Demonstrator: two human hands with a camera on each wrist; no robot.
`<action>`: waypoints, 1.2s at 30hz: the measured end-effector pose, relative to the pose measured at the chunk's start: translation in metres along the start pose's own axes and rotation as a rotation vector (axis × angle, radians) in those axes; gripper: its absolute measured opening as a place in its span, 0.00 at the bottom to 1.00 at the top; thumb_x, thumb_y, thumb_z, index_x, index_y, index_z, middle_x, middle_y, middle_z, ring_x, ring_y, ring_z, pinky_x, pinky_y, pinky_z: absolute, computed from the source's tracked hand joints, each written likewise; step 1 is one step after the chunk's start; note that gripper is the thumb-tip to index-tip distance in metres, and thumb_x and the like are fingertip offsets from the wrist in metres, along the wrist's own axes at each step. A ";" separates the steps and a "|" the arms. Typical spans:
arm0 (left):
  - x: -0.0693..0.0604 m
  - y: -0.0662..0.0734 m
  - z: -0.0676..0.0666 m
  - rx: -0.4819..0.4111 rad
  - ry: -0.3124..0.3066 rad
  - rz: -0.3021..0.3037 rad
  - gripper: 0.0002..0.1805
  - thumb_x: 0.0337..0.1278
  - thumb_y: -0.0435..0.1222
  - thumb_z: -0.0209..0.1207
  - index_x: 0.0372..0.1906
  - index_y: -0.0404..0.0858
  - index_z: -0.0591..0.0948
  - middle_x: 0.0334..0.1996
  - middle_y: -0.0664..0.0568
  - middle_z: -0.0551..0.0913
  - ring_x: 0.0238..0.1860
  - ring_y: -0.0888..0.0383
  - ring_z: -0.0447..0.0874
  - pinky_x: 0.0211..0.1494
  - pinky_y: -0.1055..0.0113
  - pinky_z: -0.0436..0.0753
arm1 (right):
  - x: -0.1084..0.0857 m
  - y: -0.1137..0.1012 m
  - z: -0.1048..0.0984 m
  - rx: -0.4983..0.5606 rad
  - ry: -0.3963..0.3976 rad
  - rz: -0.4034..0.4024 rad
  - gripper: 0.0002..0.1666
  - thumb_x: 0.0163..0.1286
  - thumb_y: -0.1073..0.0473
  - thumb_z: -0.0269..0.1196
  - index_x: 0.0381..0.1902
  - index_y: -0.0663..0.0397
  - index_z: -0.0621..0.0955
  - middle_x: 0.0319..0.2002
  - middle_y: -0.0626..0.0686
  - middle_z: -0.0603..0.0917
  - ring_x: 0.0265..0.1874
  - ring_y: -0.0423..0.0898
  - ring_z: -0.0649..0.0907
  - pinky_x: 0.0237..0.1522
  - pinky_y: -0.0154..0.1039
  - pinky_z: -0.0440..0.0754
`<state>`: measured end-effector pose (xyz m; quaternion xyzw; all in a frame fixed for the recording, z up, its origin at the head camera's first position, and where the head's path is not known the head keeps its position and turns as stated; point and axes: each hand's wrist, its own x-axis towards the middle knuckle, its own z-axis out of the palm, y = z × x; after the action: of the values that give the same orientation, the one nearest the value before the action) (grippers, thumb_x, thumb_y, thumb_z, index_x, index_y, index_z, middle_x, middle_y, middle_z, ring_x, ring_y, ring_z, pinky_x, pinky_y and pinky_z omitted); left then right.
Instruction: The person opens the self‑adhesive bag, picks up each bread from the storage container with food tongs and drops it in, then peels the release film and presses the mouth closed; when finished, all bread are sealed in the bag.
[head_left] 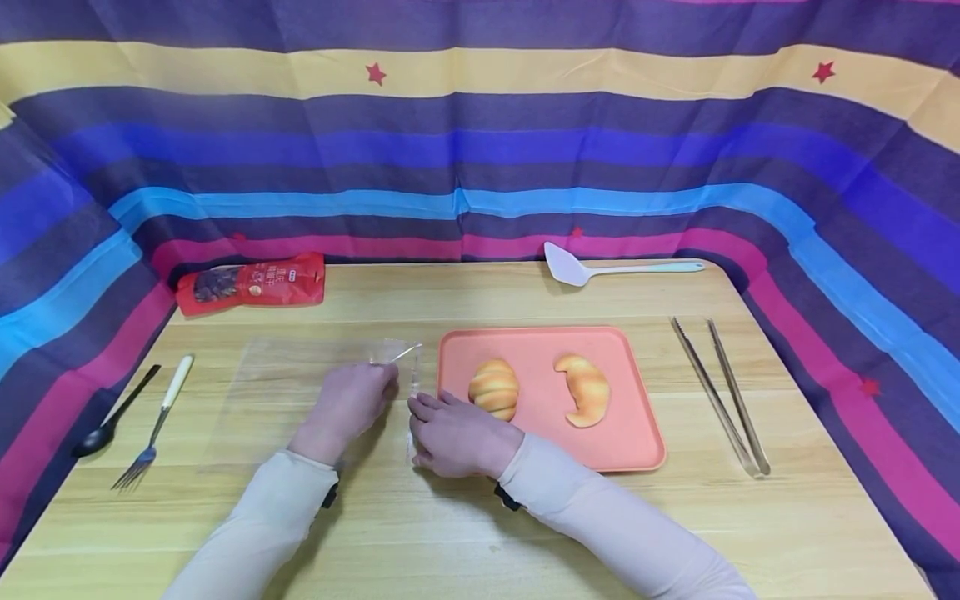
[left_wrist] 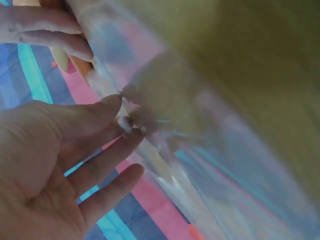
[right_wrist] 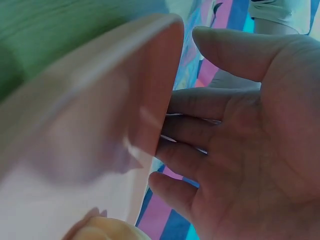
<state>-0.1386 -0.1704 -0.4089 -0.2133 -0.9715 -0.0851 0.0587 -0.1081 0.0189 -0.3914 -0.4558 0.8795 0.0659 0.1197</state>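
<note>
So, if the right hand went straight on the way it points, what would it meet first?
Likely the edge of the clear plastic bag, then the left hand beyond it; depth is unclear.

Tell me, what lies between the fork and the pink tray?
In the head view, a clear plastic bag lies between the fork and the pink tray. The left hand pinches its edge; the right hand overlaps the tray's left edge.

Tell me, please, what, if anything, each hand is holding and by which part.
The left hand pinches the clear plastic bag by its edge nearest the pink tray; the right hand holds nothing.
</note>
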 end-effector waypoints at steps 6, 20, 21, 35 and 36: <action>0.002 0.000 -0.002 0.013 -0.001 -0.001 0.08 0.45 0.26 0.71 0.30 0.39 0.84 0.26 0.53 0.80 0.28 0.53 0.81 0.26 0.58 0.82 | 0.001 -0.002 -0.001 0.000 -0.005 0.000 0.35 0.75 0.40 0.54 0.70 0.54 0.71 0.73 0.54 0.63 0.73 0.47 0.59 0.72 0.45 0.56; -0.001 -0.008 -0.010 -0.025 0.022 0.095 0.13 0.42 0.22 0.65 0.24 0.46 0.83 0.26 0.58 0.83 0.29 0.55 0.82 0.31 0.60 0.82 | 0.002 -0.002 0.000 -0.006 -0.001 0.013 0.35 0.74 0.38 0.53 0.69 0.54 0.72 0.73 0.54 0.63 0.73 0.48 0.58 0.72 0.44 0.56; -0.001 -0.009 -0.011 -0.030 0.029 0.101 0.12 0.44 0.23 0.65 0.27 0.45 0.85 0.28 0.56 0.84 0.30 0.54 0.83 0.32 0.59 0.83 | 0.002 -0.002 0.000 -0.004 -0.001 0.014 0.35 0.74 0.38 0.53 0.69 0.54 0.72 0.73 0.55 0.63 0.73 0.49 0.58 0.72 0.44 0.56; -0.010 -0.023 -0.027 -0.237 0.120 0.068 0.13 0.61 0.30 0.64 0.49 0.31 0.85 0.46 0.40 0.85 0.44 0.41 0.86 0.48 0.47 0.83 | 0.004 -0.001 -0.003 -0.020 -0.015 -0.010 0.29 0.73 0.56 0.52 0.70 0.55 0.70 0.73 0.53 0.64 0.74 0.48 0.57 0.72 0.43 0.55; -0.010 -0.024 -0.028 -0.246 0.128 0.059 0.13 0.61 0.29 0.64 0.50 0.32 0.85 0.46 0.39 0.85 0.44 0.41 0.85 0.48 0.47 0.83 | 0.004 -0.001 -0.003 -0.023 -0.007 -0.010 0.28 0.72 0.57 0.52 0.69 0.55 0.71 0.72 0.54 0.65 0.73 0.48 0.58 0.72 0.43 0.55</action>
<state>-0.1379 -0.2014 -0.3860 -0.2416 -0.9413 -0.2151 0.0964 -0.1099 0.0146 -0.3892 -0.4614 0.8760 0.0770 0.1179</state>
